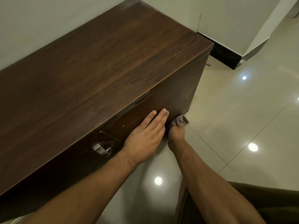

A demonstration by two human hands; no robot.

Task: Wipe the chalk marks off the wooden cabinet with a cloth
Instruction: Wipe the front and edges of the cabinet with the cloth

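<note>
Mid-wipe on the cabinet (113,62) front, I'd say: left hand (145,131) pressed flat, fingers straight; right hand (176,133) grips the checked cloth (179,121) low down; next needs firm strokes

Top of cabinet (113,70) gives an open run end to end, shut in by the wall (48,21) along its far-left edge. The front face is crowded: left hand (145,135) flat on it, right hand (176,133) holding cloth (179,121) at the right corner. Metal handle (102,149) juts out left of them. Floor (242,118) to the right is open (black skirting (223,54) far back) — trouser leg (258,204) blocks near right.
</note>
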